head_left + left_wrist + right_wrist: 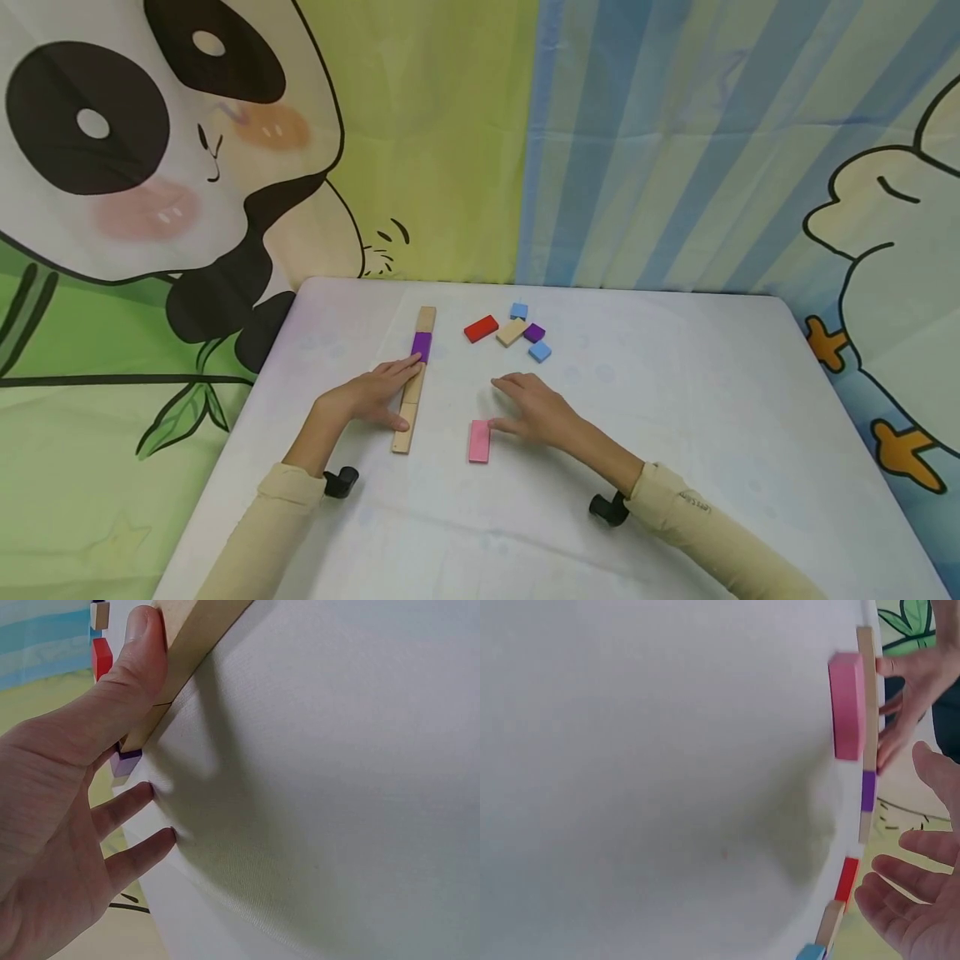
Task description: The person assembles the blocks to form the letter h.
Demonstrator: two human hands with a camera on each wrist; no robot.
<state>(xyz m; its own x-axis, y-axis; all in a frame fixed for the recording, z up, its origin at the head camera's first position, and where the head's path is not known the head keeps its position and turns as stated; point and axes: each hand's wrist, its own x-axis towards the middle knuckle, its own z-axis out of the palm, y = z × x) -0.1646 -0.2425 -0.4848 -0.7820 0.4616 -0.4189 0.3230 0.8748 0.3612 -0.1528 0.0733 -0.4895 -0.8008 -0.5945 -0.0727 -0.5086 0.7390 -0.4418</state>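
A straight row of blocks lies lengthwise on the table: a plain wooden block point(426, 319) at the far end, a purple block point(422, 343), then more plain wooden blocks point(402, 439) toward the near end. Along the row's left side, my left hand point(367, 393) rests with fingers extended, the index fingertip at the purple block and the thumb against the near wooden blocks. A pink block point(478, 442) lies separately to the right of the row. My right hand point(536, 408) hovers beside it with fingers spread and nothing held; its thumb tip overlaps the pink block's upper right corner in the head view.
Beyond the hands lies a loose group: a red block point(481, 328), a wooden block point(512, 332), a small purple block point(534, 332) and two blue blocks point(540, 351). The white table point(675, 400) ends at a patterned cloth backdrop point(435, 167).
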